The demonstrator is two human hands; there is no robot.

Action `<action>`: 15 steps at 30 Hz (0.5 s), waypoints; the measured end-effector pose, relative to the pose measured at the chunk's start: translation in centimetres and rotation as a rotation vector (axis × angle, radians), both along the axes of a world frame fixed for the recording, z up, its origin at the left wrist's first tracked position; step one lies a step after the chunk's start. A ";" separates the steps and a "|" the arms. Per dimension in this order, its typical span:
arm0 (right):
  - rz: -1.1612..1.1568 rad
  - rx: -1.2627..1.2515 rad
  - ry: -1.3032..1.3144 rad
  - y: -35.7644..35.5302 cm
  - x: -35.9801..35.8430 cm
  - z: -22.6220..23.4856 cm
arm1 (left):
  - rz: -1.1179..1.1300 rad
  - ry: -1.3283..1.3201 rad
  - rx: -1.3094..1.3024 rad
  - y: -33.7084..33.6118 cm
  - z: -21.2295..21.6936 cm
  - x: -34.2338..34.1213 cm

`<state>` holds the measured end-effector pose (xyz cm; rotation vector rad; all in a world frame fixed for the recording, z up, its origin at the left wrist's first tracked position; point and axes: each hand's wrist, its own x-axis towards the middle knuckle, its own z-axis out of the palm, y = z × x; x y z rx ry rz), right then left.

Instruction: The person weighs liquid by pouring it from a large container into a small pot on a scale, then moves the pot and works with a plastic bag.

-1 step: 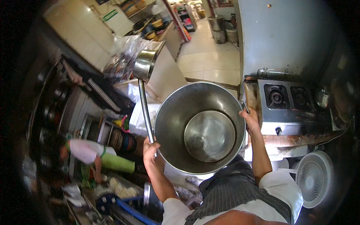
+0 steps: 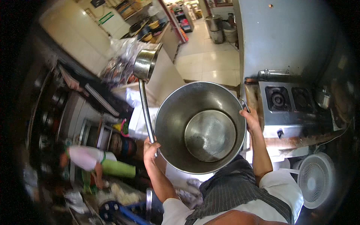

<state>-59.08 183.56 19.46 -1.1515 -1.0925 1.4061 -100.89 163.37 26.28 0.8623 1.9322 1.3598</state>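
A large, deep metal stockpot [image 2: 174, 112] is in front of my body, its open mouth toward me and bare metal at its bottom. My right hand [image 2: 250, 119] is closed on the loop handle at its right rim. My left hand [image 2: 150, 150] is closed around the lower handle of a long metal ladle [image 2: 144, 64], right beside the pot's left rim. The ladle stands up along the pot's outside, with its deep cup at the top. Whether the left fingers also grip a pot handle is hidden.
A two-burner gas stove [image 2: 278, 98] stands at the right, with a white fan [image 2: 317, 180] nearer me. Clear plastic bags [image 2: 122, 56] lie on a counter at the far left. A co-worker [image 2: 88, 155] bends over a work surface at the left. Ahead, a tiled floor [image 2: 204, 62] leads past metal containers.
The room has shifted slightly in view, with the stove a little lower and further right. My hands, the stockpot and the ladle keep nearly the same place in view.
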 end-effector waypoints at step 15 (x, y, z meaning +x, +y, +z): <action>-0.216 -0.110 -0.140 45.6 -14.3 -2.2 | -0.477 0.054 -0.083 55.6 -7.1 -17.4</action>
